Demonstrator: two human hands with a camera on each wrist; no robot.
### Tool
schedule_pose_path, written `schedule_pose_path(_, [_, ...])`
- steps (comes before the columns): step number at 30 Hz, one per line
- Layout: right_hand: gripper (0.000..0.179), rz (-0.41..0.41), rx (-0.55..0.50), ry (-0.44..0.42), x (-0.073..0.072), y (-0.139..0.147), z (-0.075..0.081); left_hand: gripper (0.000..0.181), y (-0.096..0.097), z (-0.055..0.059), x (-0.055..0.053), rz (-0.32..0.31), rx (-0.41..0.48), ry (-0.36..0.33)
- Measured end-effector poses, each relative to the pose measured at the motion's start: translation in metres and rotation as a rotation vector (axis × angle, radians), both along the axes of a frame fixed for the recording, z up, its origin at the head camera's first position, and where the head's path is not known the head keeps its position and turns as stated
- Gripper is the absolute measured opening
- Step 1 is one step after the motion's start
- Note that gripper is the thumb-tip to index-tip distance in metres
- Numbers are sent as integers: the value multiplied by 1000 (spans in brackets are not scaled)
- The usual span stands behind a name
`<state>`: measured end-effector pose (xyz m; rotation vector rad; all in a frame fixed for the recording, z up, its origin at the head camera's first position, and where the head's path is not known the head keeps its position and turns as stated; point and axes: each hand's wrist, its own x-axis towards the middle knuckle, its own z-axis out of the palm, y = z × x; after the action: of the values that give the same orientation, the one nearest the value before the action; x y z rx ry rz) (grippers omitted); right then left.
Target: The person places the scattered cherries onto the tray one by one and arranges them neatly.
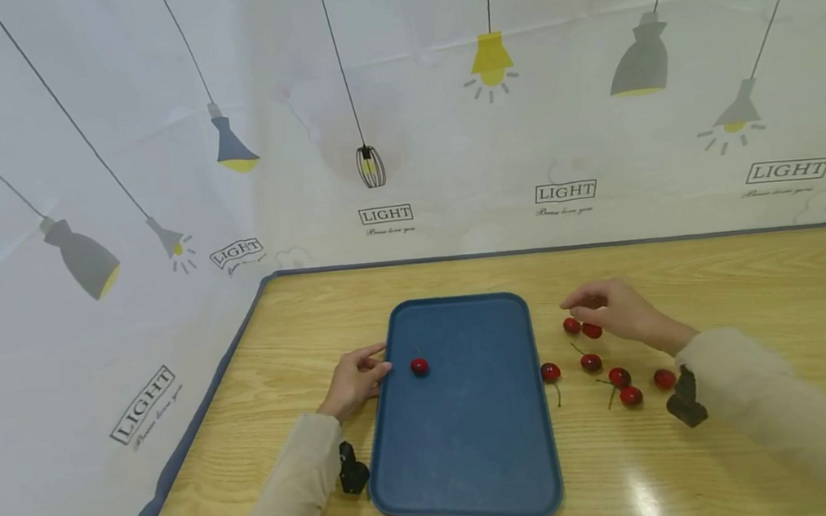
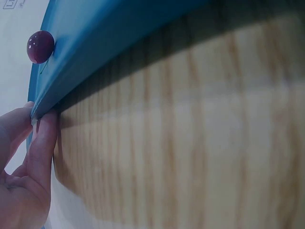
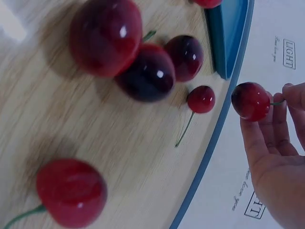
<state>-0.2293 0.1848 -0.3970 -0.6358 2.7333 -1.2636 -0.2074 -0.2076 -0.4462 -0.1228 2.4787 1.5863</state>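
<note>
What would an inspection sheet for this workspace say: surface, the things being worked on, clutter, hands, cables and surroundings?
Surface: wood-grain table, with bright glare near the front.
Job's things: blue tray with one cherry on it; six loose cherries on the table, to the tray's right.
Clutter: nothing seen.
Hands: left hand grips the tray's left edge; right hand holds another cherry, fingers at its stem. Each wrist carries a black device.
Cables: nothing seen.
Surroundings: pale backdrop printed with hanging lamps and the word LIGHT.
</note>
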Motion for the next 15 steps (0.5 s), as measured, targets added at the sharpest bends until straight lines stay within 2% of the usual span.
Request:
schedule_pose_path(6, [20,56,-44,-29,2,-16,3,43,-1,1,2,5,0,0])
schedule_pose_path(15, [20,134,-86,-47,-1,-42,0,43,1,5,3,8,-9,-9])
